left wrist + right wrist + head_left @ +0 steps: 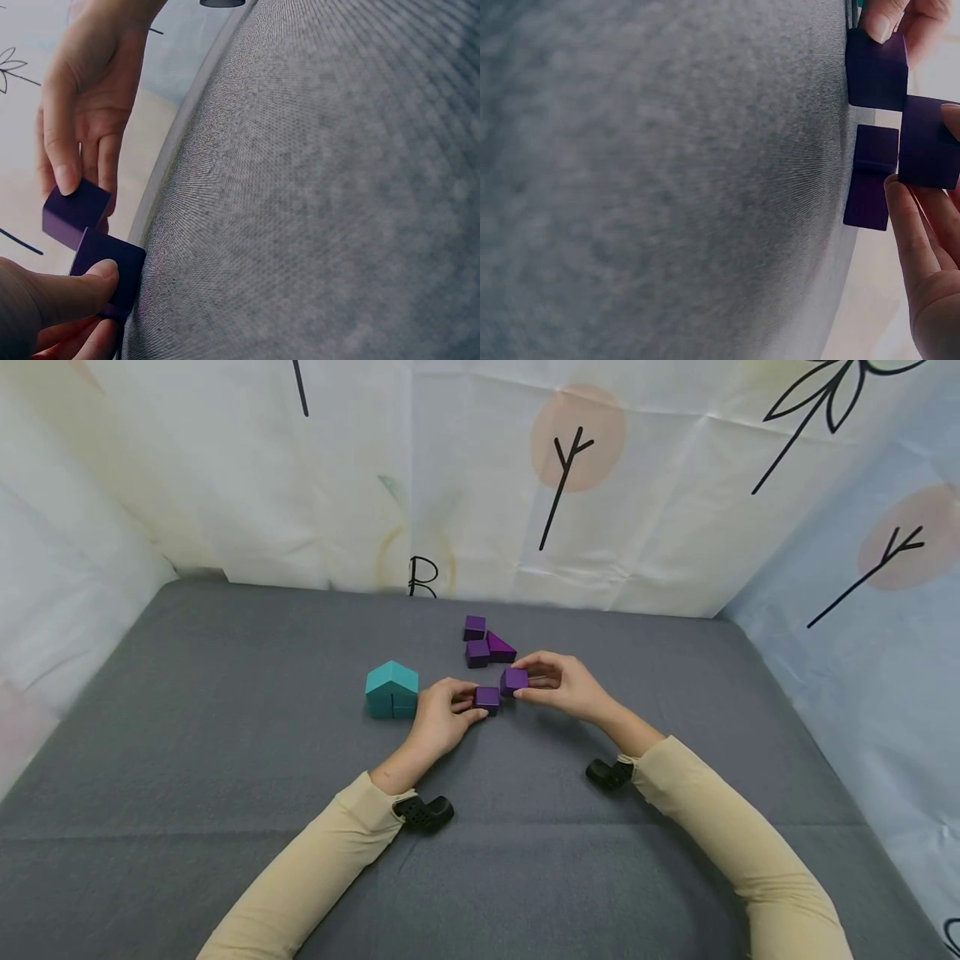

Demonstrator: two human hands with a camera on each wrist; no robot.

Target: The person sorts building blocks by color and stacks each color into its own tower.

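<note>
My left hand [438, 720] pinches a purple cube [487, 698] that sits on the grey table. Just right of it, my right hand [566, 689] grips a second purple cube [513, 682] between thumb and fingers. In the right wrist view this second cube [928, 142] is lifted off the cloth, its corner right at the upper edge of the left hand's cube [877, 71]. The left wrist view has the left thumb lying across the face of its cube [124, 259], with the other cube [75, 210] beyond.
Behind the hands stand a purple cube [475, 627], another purple cube [477, 653] and a purple triangular block [501, 649]. A house-shaped stack of teal blocks [392, 689] stands close to the left hand. A printed cloth [480, 485] hangs along the table's far edge.
</note>
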